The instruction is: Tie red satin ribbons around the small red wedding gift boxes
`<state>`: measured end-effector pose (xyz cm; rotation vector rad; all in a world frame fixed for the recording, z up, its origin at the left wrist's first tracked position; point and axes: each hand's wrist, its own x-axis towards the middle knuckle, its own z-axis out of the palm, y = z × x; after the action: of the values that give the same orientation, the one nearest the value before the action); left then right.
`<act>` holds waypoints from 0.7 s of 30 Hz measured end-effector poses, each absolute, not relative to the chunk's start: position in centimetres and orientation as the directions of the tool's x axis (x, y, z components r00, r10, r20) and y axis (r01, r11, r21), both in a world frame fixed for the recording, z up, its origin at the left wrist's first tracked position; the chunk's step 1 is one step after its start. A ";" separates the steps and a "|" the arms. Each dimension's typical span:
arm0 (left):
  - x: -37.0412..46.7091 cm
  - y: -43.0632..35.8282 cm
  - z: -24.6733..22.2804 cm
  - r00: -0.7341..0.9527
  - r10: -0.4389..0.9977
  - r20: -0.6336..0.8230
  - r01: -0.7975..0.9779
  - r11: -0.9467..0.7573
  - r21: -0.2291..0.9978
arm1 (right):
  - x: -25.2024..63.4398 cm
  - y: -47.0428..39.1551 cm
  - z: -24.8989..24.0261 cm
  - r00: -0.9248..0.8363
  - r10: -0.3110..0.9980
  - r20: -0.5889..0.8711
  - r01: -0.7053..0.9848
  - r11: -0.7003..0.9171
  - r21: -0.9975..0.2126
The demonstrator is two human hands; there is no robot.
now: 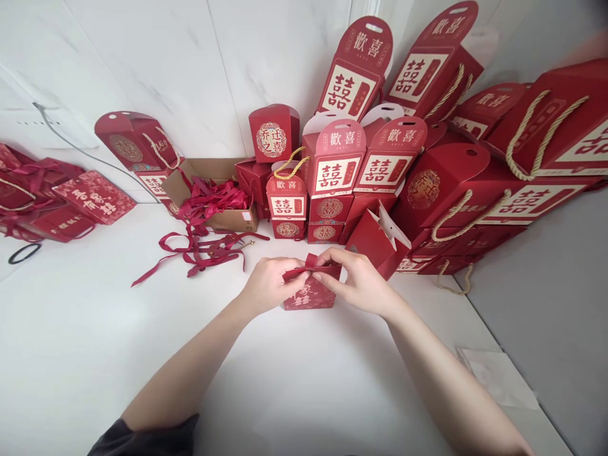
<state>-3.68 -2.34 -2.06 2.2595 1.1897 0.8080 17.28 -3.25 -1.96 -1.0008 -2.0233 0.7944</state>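
Observation:
A small red gift bag (311, 294) with pale printed characters stands upright on the white table in front of me. Along its top edge runs a dark red ribbon (311, 260), looped upward at the middle. My left hand (273, 284) pinches the ribbon at the bag's upper left, thumb in front. From the other side, my right hand (356, 278) has its thumb and forefinger closed on the ribbon near the loop. The fingers cover parts of the ribbon and both upper corners of the bag.
Behind the hands, a cardboard box (223, 218) overflows with ribbons; loose ribbons (199, 253) trail over the table. Stacked red gift boxes (332, 174) fill the back and right. An opened red bag (375, 237) leans nearby. At left lie finished bags (61, 202) and a black ring (25, 253).

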 end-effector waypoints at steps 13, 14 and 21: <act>-3.7 -2.3 -1.7 0.488 0.835 0.254 0.535 -0.516 0.669 | 17.3 -2.6 -3.0 -0.391 0.847 0.360 0.399 0.509 -0.762; -3.8 -2.2 -1.8 0.493 0.830 0.261 0.532 -0.524 0.665 | 17.3 -2.6 -3.0 -0.390 0.839 0.379 0.407 0.527 -0.747; -3.7 -2.9 -1.6 0.520 0.805 0.286 0.537 -0.569 0.623 | 17.0 -3.2 -2.6 -0.417 0.802 0.427 0.448 0.591 -0.671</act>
<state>-3.69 -2.86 -1.61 2.3017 1.0963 0.7762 17.01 -3.15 -2.61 -0.9884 -2.0673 0.6012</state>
